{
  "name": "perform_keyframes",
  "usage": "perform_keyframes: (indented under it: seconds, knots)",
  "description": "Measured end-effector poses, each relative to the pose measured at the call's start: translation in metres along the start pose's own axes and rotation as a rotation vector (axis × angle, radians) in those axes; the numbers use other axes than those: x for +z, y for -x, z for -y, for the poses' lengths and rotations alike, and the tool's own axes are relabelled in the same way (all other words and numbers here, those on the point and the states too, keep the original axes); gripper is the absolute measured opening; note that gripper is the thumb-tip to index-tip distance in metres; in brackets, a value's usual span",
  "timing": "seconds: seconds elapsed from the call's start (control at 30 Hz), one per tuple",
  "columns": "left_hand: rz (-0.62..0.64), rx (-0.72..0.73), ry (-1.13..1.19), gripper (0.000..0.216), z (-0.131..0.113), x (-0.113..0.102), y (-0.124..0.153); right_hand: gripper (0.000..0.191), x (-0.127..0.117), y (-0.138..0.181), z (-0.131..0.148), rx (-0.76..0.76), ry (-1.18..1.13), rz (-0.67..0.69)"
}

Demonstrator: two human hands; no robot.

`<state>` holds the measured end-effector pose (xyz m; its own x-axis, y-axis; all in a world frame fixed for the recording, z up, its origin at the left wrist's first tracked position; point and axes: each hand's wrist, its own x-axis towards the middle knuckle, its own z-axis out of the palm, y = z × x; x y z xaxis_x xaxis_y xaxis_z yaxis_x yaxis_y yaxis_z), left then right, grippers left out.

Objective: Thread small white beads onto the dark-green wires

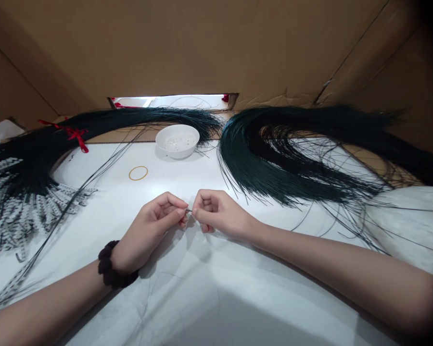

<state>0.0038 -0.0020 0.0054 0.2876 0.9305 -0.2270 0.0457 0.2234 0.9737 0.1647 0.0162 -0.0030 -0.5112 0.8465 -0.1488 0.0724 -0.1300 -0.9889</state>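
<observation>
My left hand (147, 230), with a black scrunchie (110, 266) on its wrist, is closed in a pinch over the white table. Facing it a few centimetres away, my right hand (223, 211) is pinched as well. A thin dark strand (189, 210) shows in the small gap between the fingertips, and both hands grip it. Most of it is hidden by the fingers. Beyond the hands stands a white bowl (177, 149) with small pale bits inside, too small to name. A yellow rubber band (138, 173) lies flat left of the bowl.
A dark green strand bundle (260, 168) curves across the right side. Another bundle (108, 117), tied with red ribbon (74, 133), spreads at left into white-patterned ends (29, 216). Cardboard walls (173, 48) with a slot enclose the back. White plastic sheeting (411, 226) lies at right.
</observation>
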Motion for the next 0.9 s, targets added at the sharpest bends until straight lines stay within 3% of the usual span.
perform_keyframes:
  seconds: [0.77,0.9]
  knots:
    - [-0.068,0.275,-0.621,0.009,-0.003,0.002,0.009,0.006,0.004,0.002,-0.007,-0.06,0.144,0.007]
    - [-0.08,0.267,-0.594,0.008,-0.005,0.0,0.008,0.011,0.006,0.002,-0.013,-0.108,0.179,-0.026]
